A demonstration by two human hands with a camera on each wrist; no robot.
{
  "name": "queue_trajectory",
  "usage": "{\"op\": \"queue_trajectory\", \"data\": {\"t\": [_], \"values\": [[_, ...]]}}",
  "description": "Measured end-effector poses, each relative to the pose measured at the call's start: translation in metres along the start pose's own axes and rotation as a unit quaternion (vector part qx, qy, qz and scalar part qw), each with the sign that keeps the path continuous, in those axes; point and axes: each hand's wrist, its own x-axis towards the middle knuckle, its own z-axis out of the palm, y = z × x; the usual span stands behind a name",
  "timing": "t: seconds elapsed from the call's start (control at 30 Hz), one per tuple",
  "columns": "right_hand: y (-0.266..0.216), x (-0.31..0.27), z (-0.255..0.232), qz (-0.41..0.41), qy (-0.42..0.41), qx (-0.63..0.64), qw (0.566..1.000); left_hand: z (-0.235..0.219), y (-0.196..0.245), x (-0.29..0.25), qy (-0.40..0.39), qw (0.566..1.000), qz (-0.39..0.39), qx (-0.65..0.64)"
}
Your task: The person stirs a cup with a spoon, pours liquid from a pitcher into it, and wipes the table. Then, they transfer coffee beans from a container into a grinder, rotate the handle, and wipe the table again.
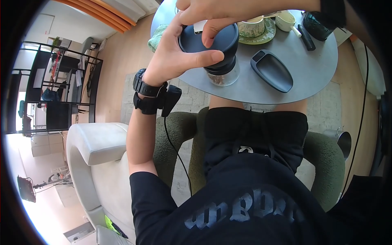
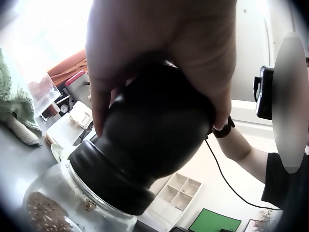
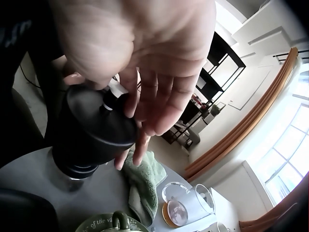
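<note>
A black grinder (image 1: 228, 51) (image 2: 159, 121) (image 3: 91, 130) stands near the round table's near edge, on a clear glass jar (image 1: 223, 76) with brown grounds (image 2: 46, 212) inside. My left hand (image 1: 173, 59) (image 2: 164, 43) grips its upper body from the side, thumb lying along the rim. Above the wide lid, my right hand (image 1: 220, 14) (image 3: 140, 48) bends its thumb and fingers round a small part with a white piece (image 3: 117, 88) at the lid's centre. The fingers partly hide that part.
Right of the grinder lies a black oval tray (image 1: 273, 71). Behind are a patterned cup (image 1: 251, 28) on a green plate (image 1: 265, 37), a small white pot (image 1: 285, 20), a black-handled item (image 1: 306, 37) and a dark container (image 1: 317, 27). A green cloth (image 1: 156, 37) (image 3: 142, 183) lies left.
</note>
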Motion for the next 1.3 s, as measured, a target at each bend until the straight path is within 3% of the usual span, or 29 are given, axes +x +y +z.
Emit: {"op": "queue_trajectory", "data": {"t": [0.13, 0.23, 0.33, 0.43, 0.5, 0.6, 0.83, 0.93, 1.03, 1.13, 1.17, 1.2, 1.3], "values": [[0.002, 0.004, 0.001, 0.001, -0.008, 0.002, 1.000, 0.004, 0.005, 0.000, -0.004, 0.999, 0.016, 0.040], [0.005, 0.007, -0.002, 0.004, -0.018, 0.001, 1.000, -0.017, -0.014, 0.009, -0.063, 0.976, 0.101, 0.185], [0.008, 0.014, 0.002, -0.001, -0.027, 0.001, 1.000, 0.005, -0.016, 0.003, 0.013, 0.993, 0.113, -0.012], [0.001, 0.017, 0.023, 0.037, 0.043, -0.032, 0.998, 0.003, -0.017, 0.002, 0.009, 0.994, 0.104, -0.022], [0.007, 0.019, 0.028, 0.009, 0.082, -0.032, 0.996, -0.001, -0.012, 0.001, -0.013, 0.997, 0.068, 0.041], [0.018, 0.020, 0.030, -0.070, 0.107, -0.019, 0.992, -0.001, -0.007, 0.003, -0.023, 0.998, 0.060, 0.026], [0.036, 0.019, 0.021, -0.104, 0.024, -0.022, 0.994, -0.016, -0.014, 0.007, -0.096, 0.993, 0.061, 0.036], [0.041, 0.016, 0.014, -0.099, -0.028, -0.017, 0.995, -0.010, -0.004, 0.012, -0.082, 0.994, 0.070, 0.010], [0.027, 0.008, 0.012, -0.028, -0.049, -0.009, 0.998, 0.000, 0.011, 0.013, -0.022, 0.991, -0.080, -0.103], [-0.001, -0.003, 0.007, 0.030, -0.029, -0.004, 0.999, 0.012, 0.008, 0.016, 0.012, 0.994, -0.019, -0.111], [-0.010, -0.007, 0.003, 0.038, -0.022, -0.001, 0.999, 0.013, 0.013, 0.014, 0.004, 0.998, -0.002, -0.060], [-0.010, -0.009, -0.007, 0.023, -0.063, -0.006, 0.998, 0.015, 0.021, 0.011, -0.006, 1.000, 0.013, -0.009], [-0.009, -0.013, -0.002, -0.006, -0.025, 0.020, 0.999, 0.013, 0.025, 0.008, -0.027, 0.997, 0.035, 0.064]]}}
